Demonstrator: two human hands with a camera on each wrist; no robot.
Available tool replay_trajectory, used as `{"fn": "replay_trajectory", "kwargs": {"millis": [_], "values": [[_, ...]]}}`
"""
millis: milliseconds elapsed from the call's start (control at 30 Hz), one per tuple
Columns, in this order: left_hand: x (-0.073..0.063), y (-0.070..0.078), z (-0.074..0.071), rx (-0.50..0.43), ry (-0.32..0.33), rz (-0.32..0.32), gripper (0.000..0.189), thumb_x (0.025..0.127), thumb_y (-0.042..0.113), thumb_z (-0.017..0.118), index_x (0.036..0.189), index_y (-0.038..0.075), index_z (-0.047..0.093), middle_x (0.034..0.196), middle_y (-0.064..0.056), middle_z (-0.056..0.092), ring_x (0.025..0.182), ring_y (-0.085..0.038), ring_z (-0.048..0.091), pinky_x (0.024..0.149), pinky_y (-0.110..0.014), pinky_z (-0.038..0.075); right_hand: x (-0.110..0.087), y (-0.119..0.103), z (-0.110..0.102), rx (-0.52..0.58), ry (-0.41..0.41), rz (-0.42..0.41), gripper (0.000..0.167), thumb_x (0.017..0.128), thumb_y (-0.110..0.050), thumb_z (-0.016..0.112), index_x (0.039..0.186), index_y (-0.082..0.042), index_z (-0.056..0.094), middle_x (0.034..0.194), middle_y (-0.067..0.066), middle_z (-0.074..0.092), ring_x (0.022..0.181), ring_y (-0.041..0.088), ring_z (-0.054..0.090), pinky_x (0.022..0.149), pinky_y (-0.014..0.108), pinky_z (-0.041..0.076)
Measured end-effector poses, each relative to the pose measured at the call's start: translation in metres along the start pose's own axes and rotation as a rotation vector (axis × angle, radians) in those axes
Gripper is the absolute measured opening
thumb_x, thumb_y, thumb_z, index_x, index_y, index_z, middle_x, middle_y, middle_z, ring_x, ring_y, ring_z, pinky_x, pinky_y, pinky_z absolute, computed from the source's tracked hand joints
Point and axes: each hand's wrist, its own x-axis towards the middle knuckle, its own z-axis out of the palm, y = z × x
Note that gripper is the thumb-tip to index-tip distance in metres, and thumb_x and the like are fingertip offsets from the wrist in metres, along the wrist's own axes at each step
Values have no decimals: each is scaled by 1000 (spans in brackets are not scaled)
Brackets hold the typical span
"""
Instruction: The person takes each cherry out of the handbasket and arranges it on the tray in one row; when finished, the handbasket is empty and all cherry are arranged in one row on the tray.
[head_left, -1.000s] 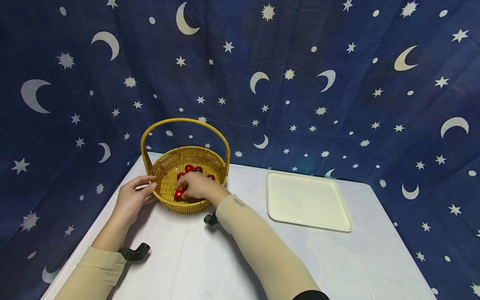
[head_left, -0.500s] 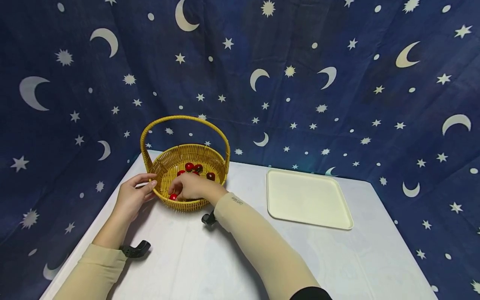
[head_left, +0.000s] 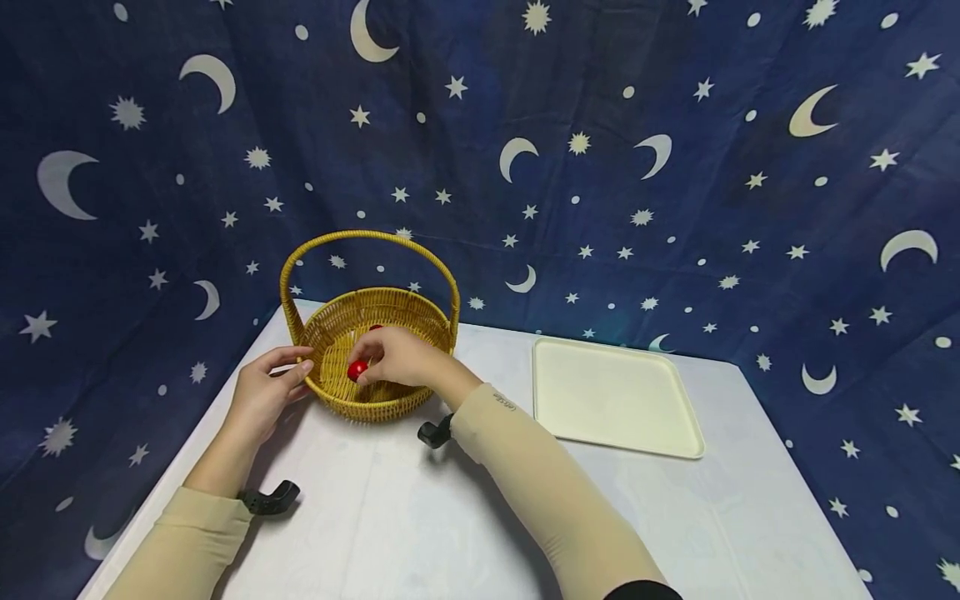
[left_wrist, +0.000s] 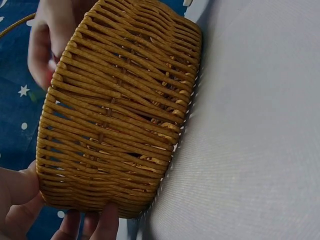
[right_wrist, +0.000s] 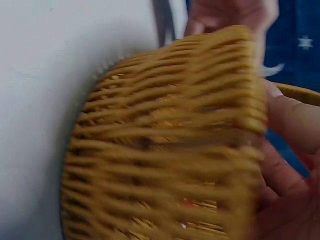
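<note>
A round woven basket [head_left: 367, 411] with a tall arched handle stands at the back left of the table. My left hand [head_left: 260, 396] holds its left rim, the thumb at the edge and the fingers along the outer wall in the left wrist view. Over the basket's inside, my right hand [head_left: 405, 358] pinches a shiny red cherry [head_left: 357, 370] between thumb and fingers. Part of another red cherry [head_left: 377, 327] shows behind that hand, which hides much of the basket's inside. In the right wrist view, the blurred basket wall [right_wrist: 165, 135] covers the cherry.
A cream rectangular tray [head_left: 615, 396] lies to the right of the basket on the white-covered table [head_left: 360, 517]. A dark blue cloth [head_left: 480, 167] with moons and stars hangs behind and at both sides.
My right hand first shifted left and toward the basket's near rim, then rose and moved back right with the red cherry. My left hand has stayed on the rim.
</note>
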Motion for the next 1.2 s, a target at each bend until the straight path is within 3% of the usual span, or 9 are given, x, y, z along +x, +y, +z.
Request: {"fn": "replay_trajectory", "kwargs": {"millis": [200, 367, 533, 700, 1000, 1200], "values": [[0, -1, -1, -1, 1, 2, 34, 106, 13, 69, 137, 1, 67, 112, 2, 58, 89, 0, 72, 82, -24, 68, -42, -3, -23, 53, 112, -10, 26, 89, -19, 91, 112, -22, 81, 97, -6, 75, 90, 10, 67, 79, 21, 58], [0, -1, -1, 10, -3, -5, 39, 106, 12, 69, 141, -3, 63, 115, -1, 58, 90, 0, 72, 82, -24, 68, -85, 11, -35, 99, 200, -10, 25, 88, -21, 91, 111, -24, 81, 97, -7, 74, 91, 13, 66, 80, 26, 60], [2, -1, -1, 10, -7, -5, 39, 106, 12, 68, 141, -3, 63, 116, -2, 57, 90, 0, 72, 82, -25, 69, -130, 43, -48, 145, 304, 11, 24, 87, -15, 90, 109, -20, 81, 96, -1, 76, 87, 17, 71, 80, 32, 65], [1, -2, -1, 6, -6, -5, 36, 106, 13, 68, 140, -1, 65, 115, 0, 58, 90, 0, 71, 83, -25, 68, -163, 94, -63, 113, 402, 134, 24, 87, -12, 89, 109, -17, 81, 94, 2, 76, 82, 18, 71, 75, 27, 62], [-2, 1, 1, -10, 8, -8, 32, 106, 13, 69, 136, 1, 68, 111, 3, 59, 89, -1, 72, 81, -24, 68, -190, 184, -89, 80, 524, 406, 26, 90, -10, 86, 114, -11, 79, 100, 8, 76, 88, 20, 66, 71, 27, 54], [-3, 0, -1, -47, 1, 1, 27, 106, 14, 70, 131, 5, 71, 107, 5, 61, 89, -3, 73, 81, -26, 69, -190, 212, -94, 31, 555, 464, 26, 91, -11, 85, 116, -8, 78, 104, 12, 76, 89, 20, 65, 72, 26, 55]]}}
